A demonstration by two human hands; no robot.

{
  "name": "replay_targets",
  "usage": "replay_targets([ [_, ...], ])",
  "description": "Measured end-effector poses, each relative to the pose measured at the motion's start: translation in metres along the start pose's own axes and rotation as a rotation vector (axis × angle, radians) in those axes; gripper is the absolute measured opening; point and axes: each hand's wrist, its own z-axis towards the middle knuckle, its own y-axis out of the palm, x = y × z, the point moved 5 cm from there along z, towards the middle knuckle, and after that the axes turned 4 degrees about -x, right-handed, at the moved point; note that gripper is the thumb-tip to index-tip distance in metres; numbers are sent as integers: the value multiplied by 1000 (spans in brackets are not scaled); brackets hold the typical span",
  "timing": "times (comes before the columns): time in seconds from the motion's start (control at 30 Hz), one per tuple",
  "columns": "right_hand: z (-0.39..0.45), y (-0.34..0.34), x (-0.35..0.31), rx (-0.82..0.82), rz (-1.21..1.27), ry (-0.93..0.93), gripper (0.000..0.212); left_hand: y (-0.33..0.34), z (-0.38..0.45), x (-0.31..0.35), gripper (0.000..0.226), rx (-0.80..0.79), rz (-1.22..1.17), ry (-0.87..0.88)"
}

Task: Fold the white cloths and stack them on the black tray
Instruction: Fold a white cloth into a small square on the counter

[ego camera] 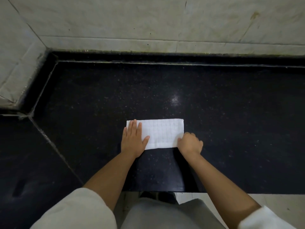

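Head view, single frame. White cloth (162, 132) lies flat on the black speckled table (231, 113), folded into a long rectangle with its long side running left to right; a faint grid pattern shows on its top face. It sits near the front edge of the table, roughly centred before the person. Left hand (134, 139) rests palm down on the cloth's left end, fingers (134, 128) released and spread flat, tips reaching almost to the far edge, thumb angled out over the cloth toward the middle. Right hand (190, 143) is at the cloth's near right corner, fingers curled in and clenched on that corner; whether cloth is pinched between them or only pressed down, cannot tell, since the knuckles hide the contact. Both forearms are bare, with pale sleeves (79, 210) at the bottom of the frame. Pale tiled wall (148, 25) runs along the table's far side and left corner. A bright glare spot (175, 99) shows on the table beyond the cloth.
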Motion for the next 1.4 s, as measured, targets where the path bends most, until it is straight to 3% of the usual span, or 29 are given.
replay_targets([
  [0.07, 0, -5, -1, -6, 180, -48, 10, 0, 1, 0, 68, -8, -10, -6],
  [0.2, -10, -38, -25, 147, 489, -176, 18, -5, 0, -4, 65, -18, -145, 29],
  [0.33, -33, -52, -86, 234, 597, -389, 6, -18, -23, -43, 59, 208, -349, -54],
  [0.37, -40, -47, -102, 225, 578, -448, 2, -17, -30, -57, 58, 237, -377, -89],
  [0.47, -58, -5, -142, 142, 378, -650, 19, -4, -50, -89, 57, 242, -420, -175],
  [0.53, -63, 34, -149, 149, 169, -766, 18, 6, -61, -100, 70, 227, -425, -218],
  [0.6, -64, 55, -144, 158, 77, -791, 7, 16, -68, -105, 88, 210, -406, -217],
  [0.63, -65, 60, -141, 161, 62, -809, 15, 19, -69, -107, 91, 209, -392, -215],
  [0.7, -65, 61, -139, 164, 52, -826, 24, 20, -69, -107, 92, 210, -371, -201],
  [0.83, -59, 57, -145, 98, 14, -829, 9, 20, -67, -104, 90, 218, -365, -149],
  [0.9, -60, 59, -146, 44, 3, -842, 11, 19, -67, -102, 85, 243, -383, -125],
  [1.0, -61, 49, -131, 64, -36, -911, 27, 12, -67, -96, 65, 314, -299, -43],
  [1.1, -53, 24, -99, 197, -185, -788, 27, 0, -62, -76, 46, 428, -308, 164],
  [1.17, -49, 20, -84, 183, -302, -751, 28, -9, -60, -55, 39, 479, -313, 317],
  [1.27, -42, 26, -77, 143, -435, -778, 37, -6, -49, -27, 33, 412, -117, 445],
  [1.33, -41, 24, -82, 165, -463, -827, 22, -2, -42, -16, 39, 347, 9, 453],
  [1.4, -39, 24, -86, 141, -480, -828, 31, -2, -38, -11, 41, 331, 68, 413],
])
